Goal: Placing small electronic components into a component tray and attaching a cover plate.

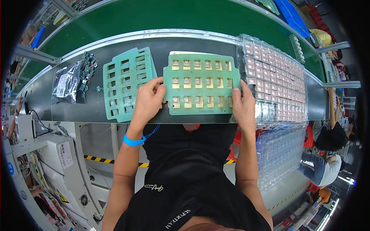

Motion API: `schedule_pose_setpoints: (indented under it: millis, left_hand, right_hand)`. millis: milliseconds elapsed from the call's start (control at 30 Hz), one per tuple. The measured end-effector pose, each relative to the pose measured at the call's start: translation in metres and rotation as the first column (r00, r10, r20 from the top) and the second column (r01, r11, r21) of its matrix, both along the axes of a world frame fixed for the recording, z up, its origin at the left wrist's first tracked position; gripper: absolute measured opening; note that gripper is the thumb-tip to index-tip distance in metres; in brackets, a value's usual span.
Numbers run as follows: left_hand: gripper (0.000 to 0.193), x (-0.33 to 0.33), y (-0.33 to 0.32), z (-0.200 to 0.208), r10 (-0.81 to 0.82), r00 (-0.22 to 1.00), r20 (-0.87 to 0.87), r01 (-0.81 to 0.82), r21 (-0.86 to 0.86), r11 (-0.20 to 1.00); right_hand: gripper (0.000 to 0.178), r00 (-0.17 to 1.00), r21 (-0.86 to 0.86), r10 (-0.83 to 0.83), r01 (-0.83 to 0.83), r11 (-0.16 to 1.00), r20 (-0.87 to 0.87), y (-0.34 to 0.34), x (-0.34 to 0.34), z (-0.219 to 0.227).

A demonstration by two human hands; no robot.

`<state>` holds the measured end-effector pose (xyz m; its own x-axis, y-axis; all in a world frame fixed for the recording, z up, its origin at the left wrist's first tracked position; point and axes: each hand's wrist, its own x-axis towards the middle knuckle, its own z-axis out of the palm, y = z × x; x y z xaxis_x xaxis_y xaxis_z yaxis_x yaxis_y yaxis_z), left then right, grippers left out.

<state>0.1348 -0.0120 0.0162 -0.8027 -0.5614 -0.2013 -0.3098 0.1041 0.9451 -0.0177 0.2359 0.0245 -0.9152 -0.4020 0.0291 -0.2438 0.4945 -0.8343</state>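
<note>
A light green plate (201,79) with rows of rectangular cutouts lies in front of me on the dark bench. Small metallic parts sit in the cutouts, and a pale yellow layer shows under the plate and past its far edge. My left hand (150,98), with a blue wrist strap (133,141) on its arm, has curled fingers closed at the plate's left edge. At the right edge my right hand (244,106) grips it, thumb on top and other fingers along the side. To the left rests a second green plate (118,83), partly overlapping another beneath it.
On the right, a clear plastic tray (266,111) holds many small pinkish-silver parts; more clear trays (279,158) sit below it. A silvery bag (65,90) and a heap of small circuit boards (88,71) lie left. Beyond a metal rail runs a green conveyor (154,17).
</note>
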Motion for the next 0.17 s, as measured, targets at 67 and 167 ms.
schedule_pose_setpoints:
  millis: [67, 167]
  left_hand:
    - [0.034, -0.0006, -0.0001, 0.0018, 0.001, 1.0, 0.005, -0.001, 0.002, 1.0]
    - [0.035, -0.0032, -0.0001, 0.0021, 0.011, 1.0, 0.002, -0.011, -0.006, 1.0]
  right_hand:
    - [0.037, 0.993, 0.052, 0.018, -0.012, 0.999, -0.114, -0.0019, 0.0011, 0.0025]
    - [0.037, 0.979, 0.114, 0.015, 0.009, 0.993, -0.203, -0.0025, 0.001, -0.0024]
